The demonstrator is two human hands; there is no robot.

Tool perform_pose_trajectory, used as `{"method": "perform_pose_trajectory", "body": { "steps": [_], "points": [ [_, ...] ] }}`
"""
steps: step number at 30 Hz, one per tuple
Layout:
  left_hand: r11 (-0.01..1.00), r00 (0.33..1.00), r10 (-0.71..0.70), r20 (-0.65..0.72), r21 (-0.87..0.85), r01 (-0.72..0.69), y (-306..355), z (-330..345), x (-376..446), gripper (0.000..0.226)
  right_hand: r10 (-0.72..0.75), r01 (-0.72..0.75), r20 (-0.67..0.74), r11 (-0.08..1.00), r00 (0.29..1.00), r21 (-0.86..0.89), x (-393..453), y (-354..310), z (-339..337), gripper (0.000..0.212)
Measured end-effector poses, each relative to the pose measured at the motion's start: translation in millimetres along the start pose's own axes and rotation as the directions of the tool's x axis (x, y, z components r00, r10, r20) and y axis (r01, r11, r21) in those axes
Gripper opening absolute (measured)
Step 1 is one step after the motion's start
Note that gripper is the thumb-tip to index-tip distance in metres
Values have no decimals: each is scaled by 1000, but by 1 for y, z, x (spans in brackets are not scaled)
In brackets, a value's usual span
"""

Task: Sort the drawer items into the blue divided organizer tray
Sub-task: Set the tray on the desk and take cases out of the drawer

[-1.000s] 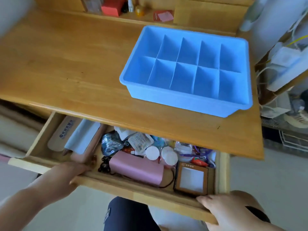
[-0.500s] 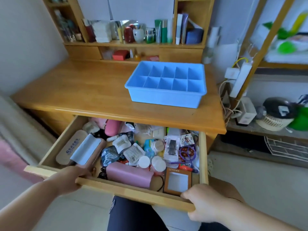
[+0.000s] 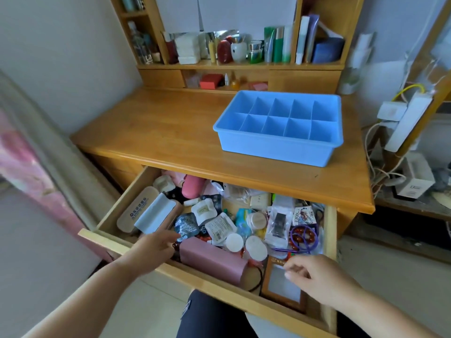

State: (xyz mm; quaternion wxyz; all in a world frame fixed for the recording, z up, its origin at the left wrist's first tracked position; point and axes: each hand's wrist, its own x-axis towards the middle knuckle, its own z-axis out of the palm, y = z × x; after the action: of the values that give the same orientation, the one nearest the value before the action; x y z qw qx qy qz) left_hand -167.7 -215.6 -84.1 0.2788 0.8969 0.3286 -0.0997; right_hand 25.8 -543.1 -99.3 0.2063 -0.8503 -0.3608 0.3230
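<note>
On the wooden surface [image 3: 170,132] the blue plastic divided organizer tray [image 3: 280,145] sits with every compartment bare. The open wooden drawer [image 3: 114,211] holds all its clutter unsorted. My left hand [image 3: 153,250] reaches in, fingers released; my right hand [image 3: 314,272] hovers loosely curled, grasping nothing.

Under the right hand [image 3: 314,273] the top edge of the brown framed box [image 3: 283,285] is covered, so its printed label reads only in part. Beyond the left hand [image 3: 153,250] the counter [image 3: 170,132] overhangs the drawer [image 3: 117,247], hiding the rear items, among them the far end of the pink bottle [image 3: 191,189]. The left hand's fingertips mask the near end of the pink pouch [image 3: 211,261]. Sachet print is too small to read. Both forearms run off the bottom edge.
</note>
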Motion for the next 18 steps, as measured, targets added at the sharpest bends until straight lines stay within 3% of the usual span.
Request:
{"method": "perform_pose_trajectory", "body": {
  "steps": [3, 5, 9, 11, 13, 15, 18],
  "points": [
    [989, 996, -87, 30, 125, 83, 17, 12, 16, 17, 28, -24, -43, 997, 999, 73, 19, -18, 16, 24],
    [989, 992, -105, 70, 111, 97, 27, 22, 23, 20, 40, -41, 15, 990, 999, 132, 29, -37, 35, 35],
    [994, 990, -1, -143, -109, -15, 40, 36, 18, 10, 129, -177, 146, 902, 981, 393, 45, -60, 63, 38],
    [944, 967, 104, -234, -282, -170, 41, 34, 10, 19, 243, -331, 225, 704, 944, 628, 47, -62, 67, 47],
    [857, 969, 180, -171, -457, -240, 44, 25, 1, 25, 272, -367, 256, 532, 928, 763, 46, -60, 65, 52],
    [801, 972, 219, -87, -553, -230, 46, 14, -4, 39, 229, -329, 242, 519, 943, 789, 43, -67, 59, 50],
    [800, 957, 263, -122, -527, -287, 42, -16, -2, 70, 155, -188, 115, 628, 981, 756, 45, -90, 40, 48]
  ]
}}
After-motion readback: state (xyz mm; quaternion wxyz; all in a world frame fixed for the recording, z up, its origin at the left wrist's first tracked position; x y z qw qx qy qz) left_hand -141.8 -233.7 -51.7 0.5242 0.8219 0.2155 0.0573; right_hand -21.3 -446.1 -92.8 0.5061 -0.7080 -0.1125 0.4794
